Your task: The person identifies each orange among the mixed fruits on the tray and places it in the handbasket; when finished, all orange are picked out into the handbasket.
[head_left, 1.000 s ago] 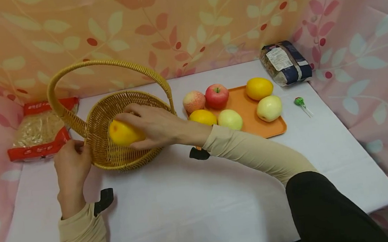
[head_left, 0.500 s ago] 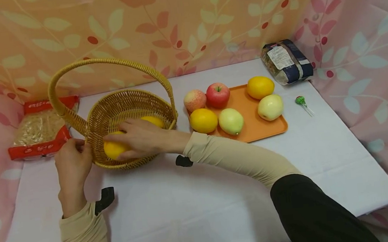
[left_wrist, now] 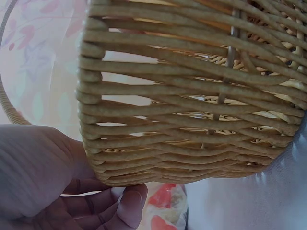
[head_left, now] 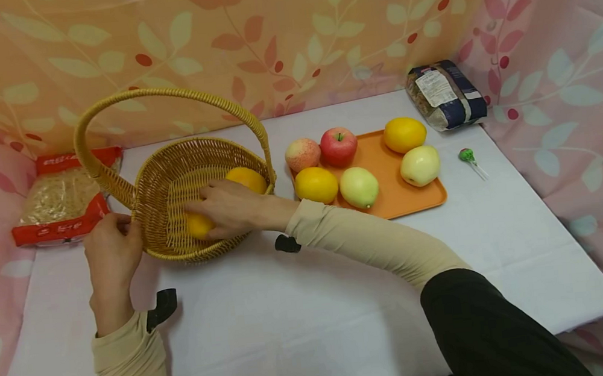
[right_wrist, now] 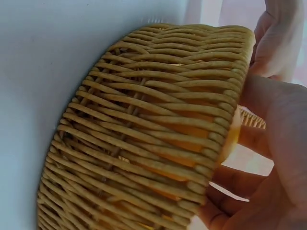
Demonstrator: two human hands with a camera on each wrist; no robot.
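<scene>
On my feed, the right hand (head_left: 229,204) has slid rightward, low in the basket (head_left: 189,153), its thumb and fingers partly spread but bent round a yellow fruit (head_left: 198,227). That brings it closer to a second yellow fruit (head_left: 248,180); I judge it's being settled in place. The left hand (head_left: 113,245) still pinches the rim; neither touches the tray (head_left: 384,174).

I've got the round golden wicker basket (head_left: 184,163) left, one rounded yellow fruit (head_left: 248,179) inside towards its right, a second rounded yellow fruit (head_left: 198,226) nearer its front. The red-and-clear plastic bag (head_left: 59,199) lies just left of it. Right, the rectangular orange tray (head_left: 385,171); behind-right, the navy packet (head_left: 453,97); before that packet, the green-headed lollipop (head_left: 467,157).
</scene>
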